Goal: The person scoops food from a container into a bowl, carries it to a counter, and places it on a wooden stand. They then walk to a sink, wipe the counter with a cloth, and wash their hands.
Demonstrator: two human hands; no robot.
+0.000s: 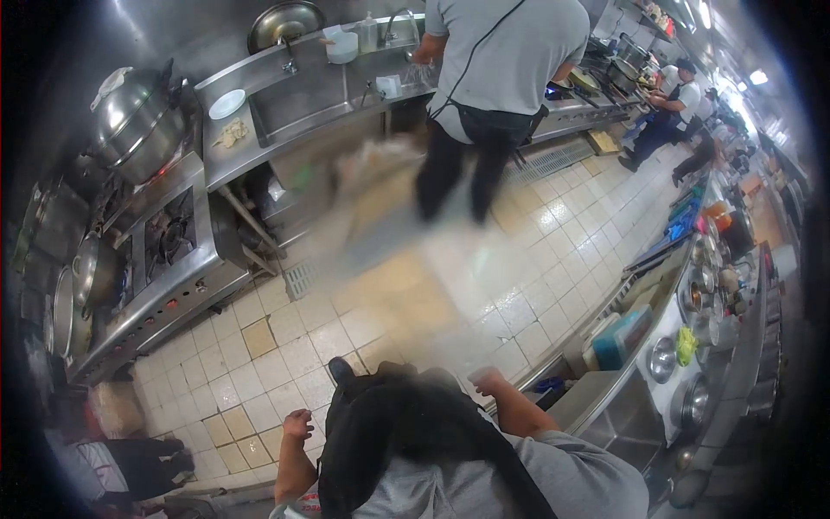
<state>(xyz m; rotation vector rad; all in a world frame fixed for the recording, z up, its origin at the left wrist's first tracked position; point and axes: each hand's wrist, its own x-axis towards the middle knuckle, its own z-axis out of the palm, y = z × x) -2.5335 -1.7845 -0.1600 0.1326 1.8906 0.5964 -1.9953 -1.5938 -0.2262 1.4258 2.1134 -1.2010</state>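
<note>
Left hand: the left hand [298,424] hangs above the tiled floor [320,350], apart from everything around it.
Right hand: the right hand [490,381] is raised beside the worktop [659,400], not touching it.
Fingers: loosely curled on both hands, nothing visible in them; too small and blurred to tell whether they are closed.
Worktop: to the person's right, carrying a steel bowl [663,359] just beside green leaves [686,346].
Sink: a co-worker in a grey shirt [510,60] stands at the steel sink [307,108]; a white plate [227,104] lies left of its basin.
Stove: at left, with a large steel pot [134,125].
</note>
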